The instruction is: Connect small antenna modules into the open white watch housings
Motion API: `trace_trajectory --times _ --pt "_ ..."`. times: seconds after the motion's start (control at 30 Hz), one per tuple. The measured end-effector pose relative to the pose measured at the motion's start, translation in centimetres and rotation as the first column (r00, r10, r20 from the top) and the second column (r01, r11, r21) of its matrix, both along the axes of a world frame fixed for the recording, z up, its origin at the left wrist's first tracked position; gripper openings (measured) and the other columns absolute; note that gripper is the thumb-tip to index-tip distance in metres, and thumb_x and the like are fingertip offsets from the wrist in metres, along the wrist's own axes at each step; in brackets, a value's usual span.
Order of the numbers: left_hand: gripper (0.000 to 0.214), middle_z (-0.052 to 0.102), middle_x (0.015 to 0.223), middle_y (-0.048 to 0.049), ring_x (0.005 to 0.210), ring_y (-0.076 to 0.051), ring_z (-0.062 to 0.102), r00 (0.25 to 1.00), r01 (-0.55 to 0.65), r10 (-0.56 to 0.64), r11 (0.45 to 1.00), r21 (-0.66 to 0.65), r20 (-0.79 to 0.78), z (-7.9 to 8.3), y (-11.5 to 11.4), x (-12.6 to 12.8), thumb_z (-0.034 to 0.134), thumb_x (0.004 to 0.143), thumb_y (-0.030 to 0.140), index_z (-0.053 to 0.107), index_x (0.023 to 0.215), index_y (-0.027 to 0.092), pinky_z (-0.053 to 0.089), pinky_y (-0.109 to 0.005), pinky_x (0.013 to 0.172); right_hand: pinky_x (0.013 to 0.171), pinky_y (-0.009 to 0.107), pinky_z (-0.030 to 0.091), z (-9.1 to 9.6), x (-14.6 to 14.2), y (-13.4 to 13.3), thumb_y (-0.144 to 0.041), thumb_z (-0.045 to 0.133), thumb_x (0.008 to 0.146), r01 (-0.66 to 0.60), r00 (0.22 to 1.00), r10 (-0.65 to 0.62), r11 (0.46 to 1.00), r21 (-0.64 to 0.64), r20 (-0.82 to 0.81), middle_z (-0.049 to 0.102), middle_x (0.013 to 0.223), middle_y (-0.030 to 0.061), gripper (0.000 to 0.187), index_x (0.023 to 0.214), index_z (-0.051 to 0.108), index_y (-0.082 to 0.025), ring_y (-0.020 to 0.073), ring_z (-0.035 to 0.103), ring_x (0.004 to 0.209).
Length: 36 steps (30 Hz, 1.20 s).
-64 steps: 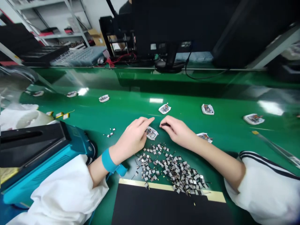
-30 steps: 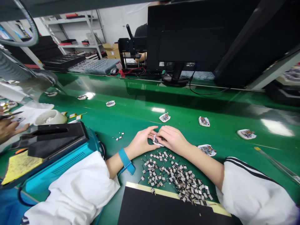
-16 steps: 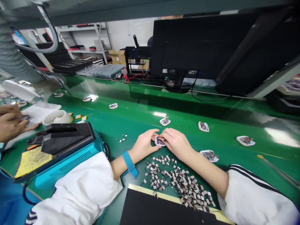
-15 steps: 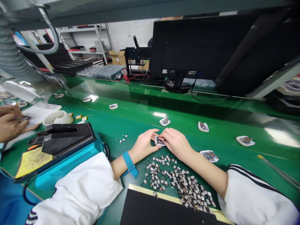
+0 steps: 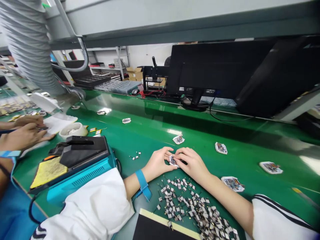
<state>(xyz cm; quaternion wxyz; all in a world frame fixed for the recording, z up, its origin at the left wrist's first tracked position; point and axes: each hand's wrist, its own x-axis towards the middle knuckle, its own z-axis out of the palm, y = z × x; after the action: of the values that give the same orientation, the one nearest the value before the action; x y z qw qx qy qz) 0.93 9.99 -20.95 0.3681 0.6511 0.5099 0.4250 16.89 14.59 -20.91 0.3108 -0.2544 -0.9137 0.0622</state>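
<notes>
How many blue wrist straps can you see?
2: one blue strap on the person's left wrist, another blue strap on a co-worker's arm at far left.

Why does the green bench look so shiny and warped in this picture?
In the head view, lights leave white glare patches on the glossy green workbench, the dark monitor mirrors in its surface, and the wide lens seems to bend straight lines near the frame's edges.

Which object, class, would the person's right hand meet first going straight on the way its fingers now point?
The small white-edged circuit board right at the fingertips of the right hand, which seems to touch it; just beyond lies the left hand, though depth here is hard to judge.
</notes>
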Motion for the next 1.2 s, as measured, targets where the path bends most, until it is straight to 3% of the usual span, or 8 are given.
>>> trace_trajectory --times 0.2,0.33,0.57,0.77,1.0,1.2 --pt "0.053 0.061 0.085 -0.0033 0.075 -0.012 0.060 1.000 -0.014 0.014 0.998 -0.069 0.006 0.2 0.1 -0.2 0.071 0.054 0.014 0.046 0.101 0.014 0.052 -0.025 0.073 0.072 0.033 0.038 0.2 0.6 -0.7 -0.021 0.040 0.084 -0.019 0.991 0.017 1.000 0.014 0.135 0.057 0.089 0.0066 0.021 0.085 0.060 -0.014 0.0163 0.048 0.077" --pt "0.056 0.060 0.084 -0.0045 0.074 -0.013 0.061 0.999 -0.034 0.034 0.994 -0.101 0.001 0.3 0.3 -0.2 0.073 0.052 0.016 0.046 0.101 0.012 0.053 -0.028 0.073 0.072 0.031 0.038 0.5 0.9 -0.6 -0.021 0.042 0.084 0.001 0.993 -0.002 1.000 0.011 0.118 0.058 0.092 0.0046 0.020 0.095 0.058 -0.017 0.0154 0.049 0.079" --pt "0.057 0.060 0.084 -0.0037 0.074 -0.013 0.061 1.000 -0.031 0.031 0.993 -0.110 -0.001 0.3 0.3 -0.1 0.073 0.051 0.013 0.046 0.101 0.013 0.053 -0.028 0.074 0.066 0.025 0.038 0.6 0.0 0.9 -0.019 0.054 0.078 -0.009 0.994 0.006 1.000 0.029 0.105 0.059 0.073 -0.0004 0.005 0.074 0.057 -0.016 0.0111 0.050 0.069" --pt "0.056 0.060 0.083 -0.0034 0.073 -0.012 0.060 0.999 -0.036 0.034 0.995 -0.096 -0.014 0.1 0.4 -0.1 0.073 0.052 0.017 0.046 0.100 0.013 0.053 -0.028 0.073 0.064 0.026 0.036 1.4 -0.7 1.1 -0.017 0.054 0.076 -0.043 0.976 0.021 0.994 0.098 0.216 0.056 0.068 0.0009 0.009 0.067 0.055 -0.014 0.0119 0.047 0.064" --pt "0.051 0.060 0.080 -0.0013 0.070 -0.011 0.059 0.999 -0.030 0.028 0.998 -0.056 -0.039 0.5 0.4 -0.1 0.072 0.052 0.018 0.048 0.098 0.014 0.052 -0.024 0.069 0.062 0.029 0.035 3.1 -1.4 1.2 -0.018 0.047 0.081 -0.176 0.901 0.081 0.966 0.188 0.426 0.055 0.069 0.0064 0.016 0.070 0.057 -0.011 0.0156 0.047 0.066" --pt "0.044 0.062 0.078 -0.0004 0.069 -0.012 0.060 0.997 -0.026 0.023 0.999 -0.038 -0.074 0.7 0.0 0.1 0.071 0.054 0.019 0.049 0.092 0.015 0.051 -0.022 0.066 0.067 0.030 0.038 4.5 -2.2 1.0 -0.010 0.049 0.078 -0.342 0.807 0.234 0.934 0.105 0.543 0.057 0.072 0.0069 0.012 0.073 0.060 -0.012 0.0169 0.049 0.072"
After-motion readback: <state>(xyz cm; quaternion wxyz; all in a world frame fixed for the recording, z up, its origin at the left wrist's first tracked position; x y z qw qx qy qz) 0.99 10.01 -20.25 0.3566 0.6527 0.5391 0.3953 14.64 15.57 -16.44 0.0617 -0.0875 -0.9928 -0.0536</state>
